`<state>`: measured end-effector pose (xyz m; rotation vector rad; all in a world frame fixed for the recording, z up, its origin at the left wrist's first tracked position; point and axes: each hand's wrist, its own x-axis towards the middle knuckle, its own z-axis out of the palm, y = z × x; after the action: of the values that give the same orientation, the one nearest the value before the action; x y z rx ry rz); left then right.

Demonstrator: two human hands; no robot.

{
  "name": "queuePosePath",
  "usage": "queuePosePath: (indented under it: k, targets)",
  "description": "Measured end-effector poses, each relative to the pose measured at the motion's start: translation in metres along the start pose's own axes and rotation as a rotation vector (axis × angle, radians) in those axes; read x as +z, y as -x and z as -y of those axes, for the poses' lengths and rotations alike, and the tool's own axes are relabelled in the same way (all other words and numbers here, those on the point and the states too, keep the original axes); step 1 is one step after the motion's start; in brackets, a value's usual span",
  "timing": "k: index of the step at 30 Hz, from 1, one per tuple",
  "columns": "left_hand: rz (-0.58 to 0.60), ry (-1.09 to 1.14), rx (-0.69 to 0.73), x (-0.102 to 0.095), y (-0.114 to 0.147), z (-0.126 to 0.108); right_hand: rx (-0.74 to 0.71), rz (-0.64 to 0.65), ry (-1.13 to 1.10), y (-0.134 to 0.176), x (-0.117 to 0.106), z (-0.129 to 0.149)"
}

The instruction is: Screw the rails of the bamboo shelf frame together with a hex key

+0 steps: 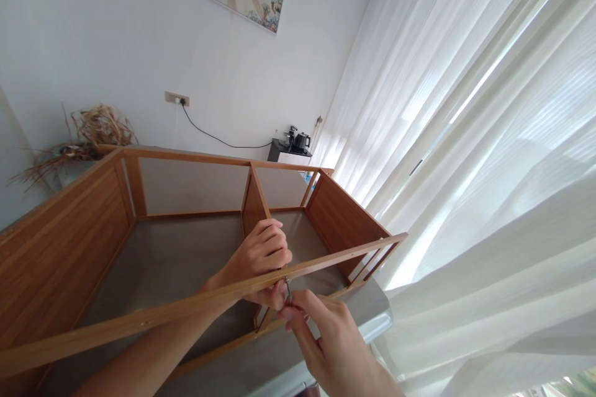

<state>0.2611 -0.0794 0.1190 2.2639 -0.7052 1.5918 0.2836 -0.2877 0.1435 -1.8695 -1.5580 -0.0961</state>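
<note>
My left hand (263, 254) is closed around the near end of the wooden divider panel (254, 203), just behind the long front rail (344, 257). Its lower fingertips reach beneath the rail, close to a small metal fastener. In front of the rail, my right hand (330, 332) pinches a thin bent metal hex key (289, 291). The key's upper end meets the underside of the rail where the divider joins it. Both hands nearly touch there. The divider splits the open wooden frame into a wider left bay and a narrower right bay.
The left side panel (79, 248) and right side panel (347, 214) stand upright on a grey surface (177, 267). White curtains (465, 155) hang along the right. At the back are a dark kettle (302, 141), a wall socket (177, 98) and dried plants (100, 127).
</note>
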Motion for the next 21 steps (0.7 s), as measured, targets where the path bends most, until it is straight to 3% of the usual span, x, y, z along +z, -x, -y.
queuePosePath:
  k: [6,15,21]
  targets:
    - [-0.008,0.012,0.002,0.002,0.002,0.001,-0.065,-0.054,0.181,0.008,-0.004,0.001]
    - [-0.004,0.008,0.003,0.005,0.007,0.003,0.073,-0.237,0.023,0.011,-0.013,0.001]
    - [-0.024,0.017,-0.013,0.004,0.004,0.0,0.068,-0.289,0.034,0.01,-0.018,0.008]
